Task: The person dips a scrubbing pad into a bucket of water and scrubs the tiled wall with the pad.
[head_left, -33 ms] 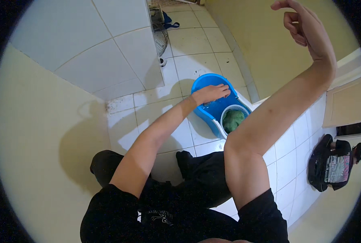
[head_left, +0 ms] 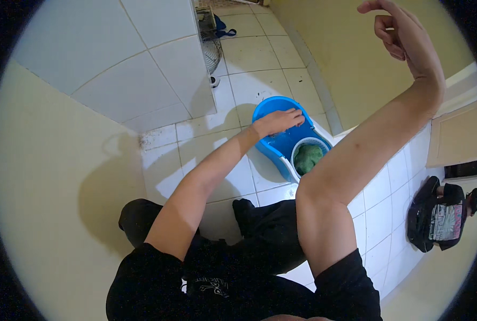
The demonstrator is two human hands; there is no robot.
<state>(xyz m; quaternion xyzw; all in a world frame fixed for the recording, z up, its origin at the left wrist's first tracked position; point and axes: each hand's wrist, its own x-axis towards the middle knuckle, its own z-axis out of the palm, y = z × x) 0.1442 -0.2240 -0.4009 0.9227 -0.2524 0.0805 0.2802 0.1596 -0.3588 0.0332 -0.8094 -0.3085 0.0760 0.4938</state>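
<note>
My left hand (head_left: 277, 121), fingers spread flat, rests on the blue mop bucket (head_left: 281, 142) at one o'clock; my right hand (head_left: 404, 37) hangs raised, loosely curled, empty. Step: steadying the bucket. Next calls for a firm rim grip.

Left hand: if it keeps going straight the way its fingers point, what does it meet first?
The left hand already rests over the blue mop bucket; straight on, it likely meets the bucket's far rim, then the yellow wall. Depth is unclear.
</note>
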